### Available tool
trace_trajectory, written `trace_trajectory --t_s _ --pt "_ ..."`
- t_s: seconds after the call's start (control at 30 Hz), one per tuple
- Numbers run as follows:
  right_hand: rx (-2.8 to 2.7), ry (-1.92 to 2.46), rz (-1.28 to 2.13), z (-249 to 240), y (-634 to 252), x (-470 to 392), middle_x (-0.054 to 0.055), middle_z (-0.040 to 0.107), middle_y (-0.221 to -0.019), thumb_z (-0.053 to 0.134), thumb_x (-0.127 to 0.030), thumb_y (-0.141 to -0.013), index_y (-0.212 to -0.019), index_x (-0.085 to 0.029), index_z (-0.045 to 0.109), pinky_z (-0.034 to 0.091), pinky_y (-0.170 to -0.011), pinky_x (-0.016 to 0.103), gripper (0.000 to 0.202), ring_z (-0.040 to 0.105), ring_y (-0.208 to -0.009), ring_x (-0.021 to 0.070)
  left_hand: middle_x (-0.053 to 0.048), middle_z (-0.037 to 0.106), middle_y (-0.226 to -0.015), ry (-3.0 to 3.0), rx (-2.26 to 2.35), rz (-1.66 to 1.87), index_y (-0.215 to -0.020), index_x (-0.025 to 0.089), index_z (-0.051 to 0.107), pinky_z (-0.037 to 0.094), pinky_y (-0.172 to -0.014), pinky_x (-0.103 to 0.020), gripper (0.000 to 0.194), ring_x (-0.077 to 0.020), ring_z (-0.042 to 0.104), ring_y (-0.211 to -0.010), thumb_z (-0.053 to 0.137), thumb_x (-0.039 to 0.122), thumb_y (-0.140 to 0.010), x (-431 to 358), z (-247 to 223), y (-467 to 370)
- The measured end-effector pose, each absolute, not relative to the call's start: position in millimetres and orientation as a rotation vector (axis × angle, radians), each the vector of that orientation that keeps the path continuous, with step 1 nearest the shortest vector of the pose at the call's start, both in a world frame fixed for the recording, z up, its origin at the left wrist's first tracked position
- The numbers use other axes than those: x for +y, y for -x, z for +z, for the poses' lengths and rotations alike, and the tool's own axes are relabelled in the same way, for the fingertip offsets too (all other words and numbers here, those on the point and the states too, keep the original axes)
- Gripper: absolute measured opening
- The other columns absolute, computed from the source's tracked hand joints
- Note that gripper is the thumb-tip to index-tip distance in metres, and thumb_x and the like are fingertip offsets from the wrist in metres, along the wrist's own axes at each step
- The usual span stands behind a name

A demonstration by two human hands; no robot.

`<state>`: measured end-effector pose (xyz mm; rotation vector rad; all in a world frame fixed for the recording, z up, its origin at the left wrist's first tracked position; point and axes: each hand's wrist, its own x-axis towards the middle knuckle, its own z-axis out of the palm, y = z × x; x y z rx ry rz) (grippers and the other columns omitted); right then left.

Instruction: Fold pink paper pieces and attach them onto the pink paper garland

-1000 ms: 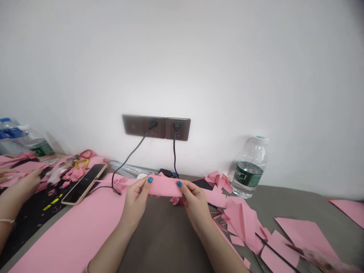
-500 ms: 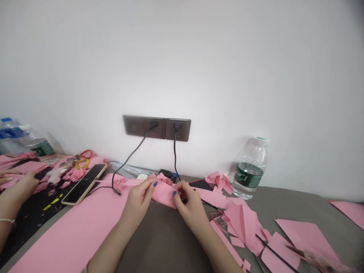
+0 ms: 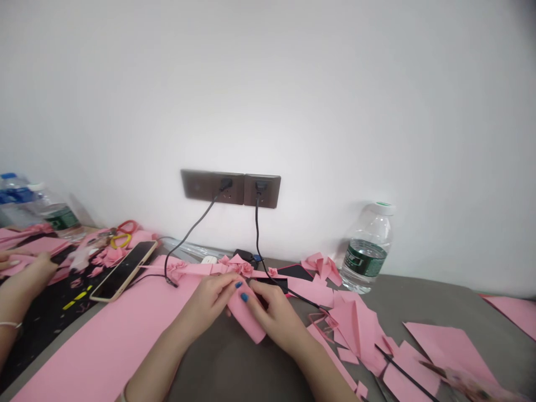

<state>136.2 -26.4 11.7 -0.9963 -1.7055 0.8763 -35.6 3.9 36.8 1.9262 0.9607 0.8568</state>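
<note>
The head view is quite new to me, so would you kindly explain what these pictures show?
There is no machine here: you see a person's own bare left hand and right hand. Every picture comes from one camera worn on that person's head, looking forward and down. Both hands hold a pink paper strip, their thumbs resting on it near its upper end. On the grey tabletop lie a large pink sheet to the left and cut pink paper pieces to the right. A smartphone lies on the left, and a green-labelled water bottle stands by the wall. Black cables run down from the wall sockets. The hand at far left is another person's.
</note>
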Motion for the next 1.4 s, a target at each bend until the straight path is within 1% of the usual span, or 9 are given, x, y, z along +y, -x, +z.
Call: trace_trajectory --t_s 0.17,0.27,0.37,0.47,0.57,0.7,1.03,1.2,1.4 --pt "-1.619 0.985 1.040 13 -136 -27 -0.003 0.043 -0.053 0.053 -0.047 -0.088 -0.060 -0.017 0.057 0.026 -0.051 0.024 0.042 0.035 -0.054 0.0120 -0.005 0.069 -0.080 -1.866 0.906 0.858 -0.090 0.020 0.070 0.044 -0.047 -0.023 0.027 -0.0135 0.055 -0.046 0.048 0.036 -0.090 2 36 35" --pt "-1.634 1.009 0.978 11 -133 -26 -0.004 0.038 -0.053 0.048 -0.046 -0.091 -0.056 -0.017 0.051 0.022 -0.050 0.024 0.045 0.031 -0.053 0.0108 -0.004 0.066 -0.076 -1.689 0.940 0.983 -0.098 0.020 0.065 0.043 -0.044 -0.022 0.024 -0.0133 0.054 -0.049 0.056 0.038 -0.085 1 32 30" --pt "-1.611 1.064 0.818 8 -128 -25 -0.004 0.035 -0.054 0.043 -0.040 -0.094 -0.055 -0.018 0.043 0.019 -0.049 0.025 0.045 0.029 -0.051 0.0100 0.005 0.052 -0.056 -1.380 1.000 1.150 -0.102 0.021 0.056 0.040 -0.043 -0.020 0.029 -0.0118 0.045 -0.045 0.054 0.045 -0.085 -1 24 20" --pt "-1.549 1.072 0.716 5 -124 -25 -0.004 0.036 -0.054 0.042 -0.036 -0.094 -0.057 -0.018 0.043 0.020 -0.049 0.025 0.041 0.031 -0.051 0.0102 0.002 0.055 -0.062 -1.380 1.002 1.072 -0.094 0.017 0.059 0.039 -0.043 -0.022 0.034 -0.0130 0.047 -0.049 0.058 0.049 -0.082 -7 17 8" --pt "-1.452 1.055 0.709 5 -123 -26 -0.003 0.035 -0.055 0.040 -0.037 -0.094 -0.058 -0.019 0.040 0.022 -0.049 0.025 0.041 0.030 -0.052 0.0107 -0.003 0.061 -0.070 -1.559 0.962 1.025 -0.082 0.015 0.062 0.044 -0.059 -0.025 0.030 -0.0180 0.056 -0.068 0.054 0.044 -0.087 -14 14 1" --pt "-1.400 1.034 0.726 6 -122 -26 -0.003 0.033 -0.057 0.040 -0.040 -0.095 -0.060 -0.020 0.037 0.022 -0.050 0.026 0.041 0.028 -0.054 0.0111 -0.002 0.055 -0.058 -1.691 1.040 1.025 -0.065 0.014 0.060 0.036 -0.051 -0.025 0.043 -0.0157 0.049 -0.056 0.049 0.047 -0.089 -18 13 2" --pt "-1.430 1.044 0.734 4 -118 -26 -0.004 0.029 -0.057 0.038 -0.042 -0.095 -0.060 -0.020 0.036 0.022 -0.049 0.026 0.041 0.028 -0.053 0.0106 -0.010 0.072 -0.086 -1.598 1.111 1.200 -0.090 0.016 0.072 0.049 -0.074 -0.032 0.036 -0.0266 0.062 -0.084 0.051 0.046 -0.088 -20 12 9" --pt "-1.458 1.075 0.735 7 -117 -28 -0.004 0.030 -0.055 0.038 -0.042 -0.094 -0.059 -0.019 0.036 0.021 -0.048 0.025 0.042 0.029 -0.052 0.0103 -0.006 0.065 -0.067 -1.716 1.058 1.241 -0.072 0.017 0.064 0.046 -0.063 -0.029 0.039 -0.0200 0.057 -0.064 0.042 0.040 -0.093 -18 16 9" --pt "-1.498 1.058 0.726 9 -117 -28 -0.005 0.030 -0.055 0.039 -0.043 -0.094 -0.058 -0.020 0.036 0.022 -0.048 0.025 0.043 0.029 -0.051 0.0100 0.004 0.039 -0.049 -1.653 1.177 1.322 -0.056 0.020 0.042 0.028 -0.046 -0.025 0.041 -0.0128 0.038 -0.048 0.049 0.046 -0.088 -12 15 10"
